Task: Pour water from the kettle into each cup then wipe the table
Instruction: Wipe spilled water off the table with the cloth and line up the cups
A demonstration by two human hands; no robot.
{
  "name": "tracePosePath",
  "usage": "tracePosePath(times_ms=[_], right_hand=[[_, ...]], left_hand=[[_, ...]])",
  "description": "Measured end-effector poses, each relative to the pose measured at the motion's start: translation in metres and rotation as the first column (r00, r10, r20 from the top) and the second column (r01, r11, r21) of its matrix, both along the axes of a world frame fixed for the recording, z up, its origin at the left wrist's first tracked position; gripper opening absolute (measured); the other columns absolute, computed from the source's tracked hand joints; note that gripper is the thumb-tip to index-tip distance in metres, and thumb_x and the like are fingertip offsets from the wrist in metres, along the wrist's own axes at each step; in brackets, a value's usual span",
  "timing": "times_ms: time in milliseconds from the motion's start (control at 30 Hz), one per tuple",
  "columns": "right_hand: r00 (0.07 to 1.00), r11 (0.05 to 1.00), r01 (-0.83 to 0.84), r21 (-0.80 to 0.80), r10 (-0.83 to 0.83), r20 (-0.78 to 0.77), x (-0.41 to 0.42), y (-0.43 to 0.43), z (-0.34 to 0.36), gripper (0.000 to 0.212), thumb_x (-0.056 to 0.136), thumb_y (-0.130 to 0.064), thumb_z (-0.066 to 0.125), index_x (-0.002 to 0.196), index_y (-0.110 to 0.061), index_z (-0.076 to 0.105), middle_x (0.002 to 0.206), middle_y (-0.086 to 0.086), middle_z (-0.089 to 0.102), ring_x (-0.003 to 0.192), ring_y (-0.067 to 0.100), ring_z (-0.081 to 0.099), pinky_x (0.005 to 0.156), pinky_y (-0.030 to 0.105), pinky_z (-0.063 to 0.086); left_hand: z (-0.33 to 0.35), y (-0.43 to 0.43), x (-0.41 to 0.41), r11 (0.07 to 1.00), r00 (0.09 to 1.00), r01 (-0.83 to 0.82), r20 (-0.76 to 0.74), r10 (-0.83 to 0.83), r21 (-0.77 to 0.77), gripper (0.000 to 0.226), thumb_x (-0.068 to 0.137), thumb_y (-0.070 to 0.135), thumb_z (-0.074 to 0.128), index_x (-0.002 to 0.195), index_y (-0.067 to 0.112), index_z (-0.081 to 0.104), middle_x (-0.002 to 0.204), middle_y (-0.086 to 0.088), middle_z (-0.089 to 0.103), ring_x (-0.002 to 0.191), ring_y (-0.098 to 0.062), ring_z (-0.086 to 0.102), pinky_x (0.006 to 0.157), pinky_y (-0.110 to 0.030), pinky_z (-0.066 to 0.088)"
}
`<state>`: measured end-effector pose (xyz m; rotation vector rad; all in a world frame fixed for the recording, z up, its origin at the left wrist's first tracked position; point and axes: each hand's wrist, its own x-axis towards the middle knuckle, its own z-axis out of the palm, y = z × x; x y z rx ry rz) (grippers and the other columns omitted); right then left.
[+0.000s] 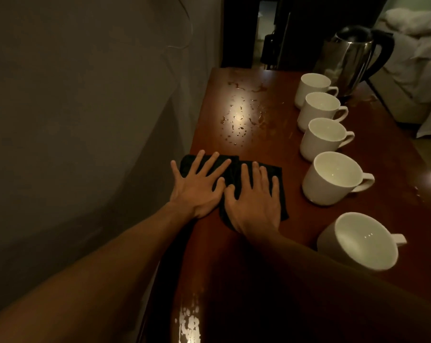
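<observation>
A black cloth (275, 173) lies flat on the reddish wooden table (279, 115). My left hand (197, 184) presses on the cloth's left part with fingers spread straight. My right hand (255, 196) presses flat on its right part. Water droplets (239, 120) glisten on the table just beyond the cloth. Several white cups stand in a row along the table's right side, the nearest one (360, 243) by my right forearm, the farthest one (313, 89) beside the steel kettle (353, 55) with its black handle at the far right corner.
A grey wall (85, 107) runs close along the table's left edge. A bed with white bedding (417, 45) stands to the right of the table. A dark doorway and furniture (271, 33) are behind the far end. A wet patch (189, 325) shines on the near table edge.
</observation>
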<state>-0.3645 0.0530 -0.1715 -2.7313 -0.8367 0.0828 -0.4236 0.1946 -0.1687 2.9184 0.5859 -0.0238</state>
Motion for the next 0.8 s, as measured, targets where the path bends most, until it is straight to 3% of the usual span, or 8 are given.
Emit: tracePosePath(times_ms=[133,333,800], right_hand=[[1.000,1.000,0.013,-0.001,-0.012,0.028,-0.006,-0.006,0.000,0.069,0.100,-0.054,0.018,0.162,-0.023,0.009,0.170,0.003,0.002,0.156,0.017,-0.005,0.126,0.046,-0.004],[0.998,0.999,0.047,-0.017,-0.046,0.037,-0.040,-0.039,0.000,0.073,0.099,-0.061,0.018,0.162,-0.025,0.007,0.170,0.002,0.000,0.156,0.017,-0.005,0.126,0.044,-0.005],[0.994,0.994,0.105,-0.018,-0.104,0.041,-0.157,-0.113,0.002,0.075,0.098,-0.064,0.017,0.162,-0.025,0.005,0.170,0.003,-0.001,0.156,0.018,-0.005,0.126,0.044,-0.004]], left_hand=[[-0.001,-0.003,-0.004,0.999,1.000,0.002,-0.005,-0.002,0.047,0.056,0.099,0.059,0.005,0.153,0.051,-0.009,0.165,0.015,-0.013,0.151,-0.016,-0.020,0.111,-0.072,-0.013],[-0.002,-0.022,-0.035,0.997,0.997,0.073,0.035,-0.074,0.027,0.059,0.100,0.060,0.011,0.155,0.046,-0.004,0.167,0.009,-0.008,0.152,-0.020,-0.018,0.120,-0.056,-0.013],[-0.001,-0.096,-0.148,0.993,0.994,0.103,0.032,-0.104,0.051,0.060,0.100,0.060,0.012,0.154,0.047,-0.008,0.165,0.011,-0.015,0.150,-0.018,-0.024,0.119,-0.057,-0.014]])
